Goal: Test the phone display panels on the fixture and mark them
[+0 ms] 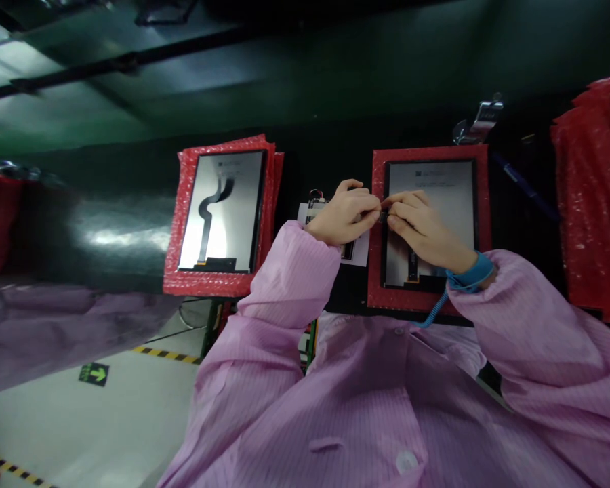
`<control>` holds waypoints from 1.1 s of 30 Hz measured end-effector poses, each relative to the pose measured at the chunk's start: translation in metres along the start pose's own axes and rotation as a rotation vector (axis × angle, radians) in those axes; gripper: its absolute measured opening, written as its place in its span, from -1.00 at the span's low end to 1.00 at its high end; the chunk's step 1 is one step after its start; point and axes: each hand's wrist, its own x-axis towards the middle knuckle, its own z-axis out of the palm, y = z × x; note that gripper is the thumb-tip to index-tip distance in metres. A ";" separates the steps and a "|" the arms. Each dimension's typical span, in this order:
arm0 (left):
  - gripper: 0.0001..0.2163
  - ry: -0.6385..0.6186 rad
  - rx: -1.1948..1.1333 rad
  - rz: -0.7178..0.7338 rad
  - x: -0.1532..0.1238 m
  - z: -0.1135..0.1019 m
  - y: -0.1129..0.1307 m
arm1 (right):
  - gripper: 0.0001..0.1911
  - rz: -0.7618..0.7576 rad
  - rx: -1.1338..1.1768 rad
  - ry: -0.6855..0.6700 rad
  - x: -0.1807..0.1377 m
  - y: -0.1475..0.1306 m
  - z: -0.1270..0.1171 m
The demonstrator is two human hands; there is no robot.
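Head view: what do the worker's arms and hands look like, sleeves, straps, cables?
The left sleeve and right sleeve are long, pale pink, finely striped. The left hand and right hand are ungloved. A blue wrist strap circles the right wrist, with a coiled blue cord hanging from it.

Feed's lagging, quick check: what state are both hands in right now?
Left hand: closed, fingertips pinching a small dark part at the display panel's left edge.
Right hand: closed, pinching the same small dark part.
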 end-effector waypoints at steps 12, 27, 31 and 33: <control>-0.81 -0.022 0.014 -0.004 -0.001 -0.005 0.001 | -0.69 0.020 0.068 -0.051 0.002 -0.001 -0.005; -0.82 -0.003 0.002 0.014 -0.001 -0.002 0.001 | -0.70 -0.003 0.063 -0.046 0.002 0.000 -0.006; -0.80 0.014 0.004 0.016 -0.002 -0.001 0.001 | -0.71 -0.007 0.081 -0.049 0.002 -0.002 -0.007; -0.77 0.019 0.010 0.005 -0.002 -0.001 0.001 | -0.70 -0.013 0.084 -0.050 0.002 -0.002 -0.008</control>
